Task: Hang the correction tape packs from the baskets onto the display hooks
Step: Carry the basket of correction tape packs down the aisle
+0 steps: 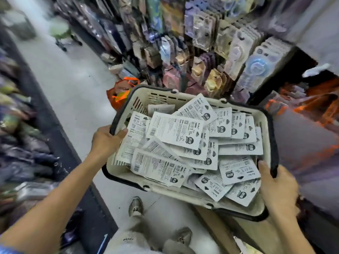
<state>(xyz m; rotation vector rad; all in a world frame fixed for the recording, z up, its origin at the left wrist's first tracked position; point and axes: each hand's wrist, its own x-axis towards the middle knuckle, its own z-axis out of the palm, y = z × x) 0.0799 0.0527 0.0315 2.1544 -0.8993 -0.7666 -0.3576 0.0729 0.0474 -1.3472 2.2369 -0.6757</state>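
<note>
A cream plastic basket [161, 97] with black handles is held up in front of me, tilted slightly. It is heaped with several white correction tape packs [176, 132], lying printed side up. My left hand [105, 141] grips the basket's left rim and black handle, thumb inside. My right hand [278, 189] grips the right rim and handle at the near right corner. Display hooks [244, 46] loaded with carded packs rise behind the basket on the right.
A grey aisle floor [60, 79] runs away to the upper left between two shelf rows. An orange bag [121, 90] lies on the floor behind the basket. A green stool [61, 32] stands far down the aisle. My feet [136, 206] are below the basket.
</note>
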